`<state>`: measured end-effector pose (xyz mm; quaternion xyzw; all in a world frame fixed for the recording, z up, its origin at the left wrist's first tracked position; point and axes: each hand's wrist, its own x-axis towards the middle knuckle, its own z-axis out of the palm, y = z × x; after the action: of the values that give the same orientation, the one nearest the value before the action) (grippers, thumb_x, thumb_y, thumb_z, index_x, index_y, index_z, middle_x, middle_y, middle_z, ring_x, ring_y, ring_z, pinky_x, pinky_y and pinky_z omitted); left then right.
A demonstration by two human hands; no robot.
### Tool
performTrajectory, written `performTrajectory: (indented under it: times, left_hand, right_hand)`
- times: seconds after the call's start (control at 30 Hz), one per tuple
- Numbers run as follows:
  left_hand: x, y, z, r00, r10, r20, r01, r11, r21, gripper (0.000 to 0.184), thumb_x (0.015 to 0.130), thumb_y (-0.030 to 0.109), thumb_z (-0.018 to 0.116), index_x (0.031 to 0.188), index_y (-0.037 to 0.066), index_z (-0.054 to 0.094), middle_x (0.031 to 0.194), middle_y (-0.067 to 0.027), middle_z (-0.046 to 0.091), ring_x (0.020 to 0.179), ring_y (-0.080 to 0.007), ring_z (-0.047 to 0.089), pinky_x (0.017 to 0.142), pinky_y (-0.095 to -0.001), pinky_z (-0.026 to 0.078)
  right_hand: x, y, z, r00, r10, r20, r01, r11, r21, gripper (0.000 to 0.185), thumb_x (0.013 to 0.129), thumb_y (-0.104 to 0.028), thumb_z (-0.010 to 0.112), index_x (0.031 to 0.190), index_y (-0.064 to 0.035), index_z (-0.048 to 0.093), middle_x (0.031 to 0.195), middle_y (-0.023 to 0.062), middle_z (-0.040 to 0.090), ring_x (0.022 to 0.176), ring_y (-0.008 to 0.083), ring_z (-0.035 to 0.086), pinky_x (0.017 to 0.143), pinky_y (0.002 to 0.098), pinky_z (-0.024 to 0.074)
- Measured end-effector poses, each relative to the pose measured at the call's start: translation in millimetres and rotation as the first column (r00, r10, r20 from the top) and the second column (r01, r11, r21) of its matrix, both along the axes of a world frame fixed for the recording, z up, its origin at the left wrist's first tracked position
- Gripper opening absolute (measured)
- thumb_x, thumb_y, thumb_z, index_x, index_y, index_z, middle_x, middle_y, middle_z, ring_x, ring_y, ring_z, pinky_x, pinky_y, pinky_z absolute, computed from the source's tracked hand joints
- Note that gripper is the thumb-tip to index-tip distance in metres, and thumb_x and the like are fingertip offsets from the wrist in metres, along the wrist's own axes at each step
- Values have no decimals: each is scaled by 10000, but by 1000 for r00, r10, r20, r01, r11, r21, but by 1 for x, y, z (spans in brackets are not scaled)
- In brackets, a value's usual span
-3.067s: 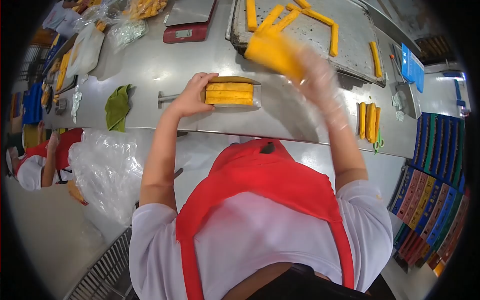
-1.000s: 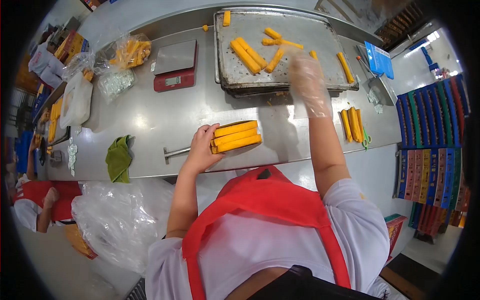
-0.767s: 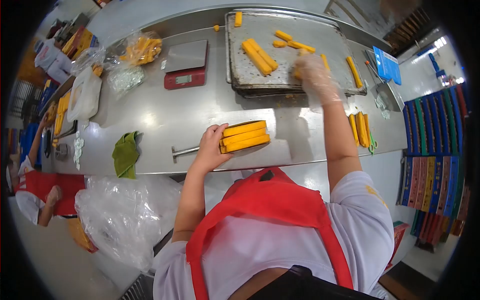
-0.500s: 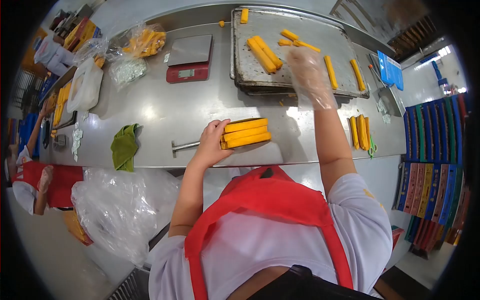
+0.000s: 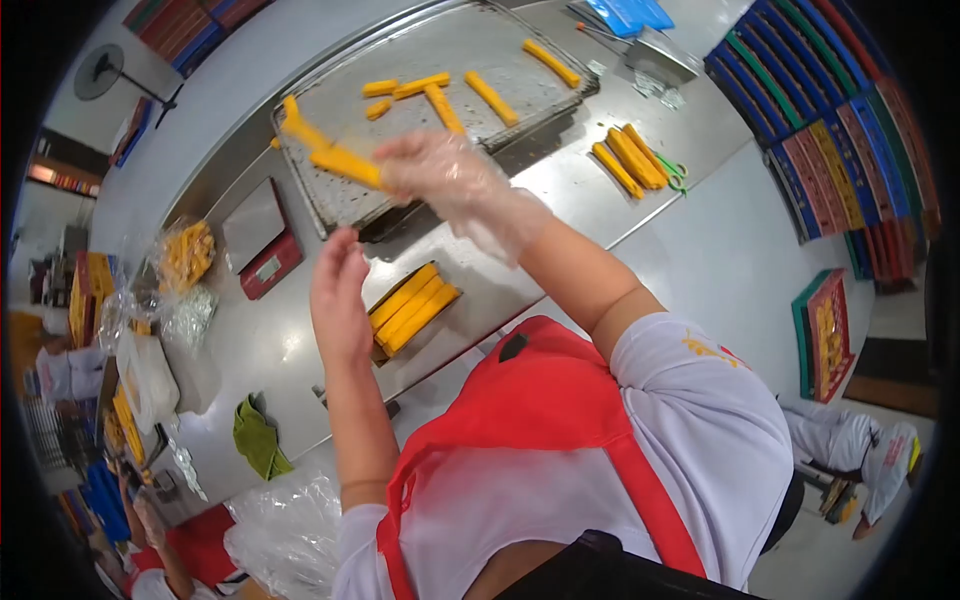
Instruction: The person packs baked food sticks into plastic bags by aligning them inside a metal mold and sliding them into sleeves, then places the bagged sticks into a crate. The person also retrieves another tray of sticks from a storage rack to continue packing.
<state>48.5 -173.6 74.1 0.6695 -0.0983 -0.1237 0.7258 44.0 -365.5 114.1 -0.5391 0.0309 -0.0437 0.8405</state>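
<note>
My gloved right hand (image 5: 440, 175), in clear plastic, is closed on one end of a thick yellow stick (image 5: 345, 165) above the near edge of a metal baking tray (image 5: 345, 205). Several loose yellow sticks (image 5: 490, 98) lie on that tray. My bare left hand (image 5: 340, 295) is raised, fingers stretched out and holding nothing. Beside it, a dark-edged metal holder (image 5: 381, 353) contains yellow sticks (image 5: 415, 310) laid side by side. The holder's handle is mostly hidden behind my left forearm.
A red scale (image 5: 270, 268) stands left of the holder. A green cloth (image 5: 258, 440) and bagged yellow pieces (image 5: 187, 255) lie farther left. More sticks (image 5: 632, 160) and green-handled scissors (image 5: 678, 175) are at right. A co-worker in a red apron (image 5: 205, 545) is at lower left.
My left hand has let go of the holder of sticks and lifted. My right hand has come back toward the tray's near edge with a yellow stick. The view has turned.
</note>
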Motion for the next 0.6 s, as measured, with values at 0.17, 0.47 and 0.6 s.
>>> performTrajectory:
  times: [0.17,0.47,0.6]
  left_hand:
    - [33,-53,12,944,-263,-201,173,909,-378,306,871,151,511,1162,75,453,1075,-39,538,970,-141,501,843,-329,410]
    - [37,-68,-7,924,-266,-275,170,929,-329,247,867,146,506,1101,71,482,982,-33,576,858,-142,560,803,-357,475]
    - [48,-62,9,870,-302,-389,179,930,-320,201,858,141,517,1043,63,505,937,-47,591,869,-168,576,794,-383,488]
  right_hand:
    - [-17,-7,-22,1000,-8,20,5,993,120,231,742,-83,619,931,37,561,773,48,556,663,104,526,596,228,435]
    - [-98,-238,-81,751,-504,427,448,-88,-890,288,789,-89,513,1071,-68,565,975,131,579,933,272,540,835,363,425]
    - [-155,-341,-126,771,-620,-143,-216,-43,-975,478,746,8,449,1189,-153,526,1062,177,585,1004,303,552,882,384,413]
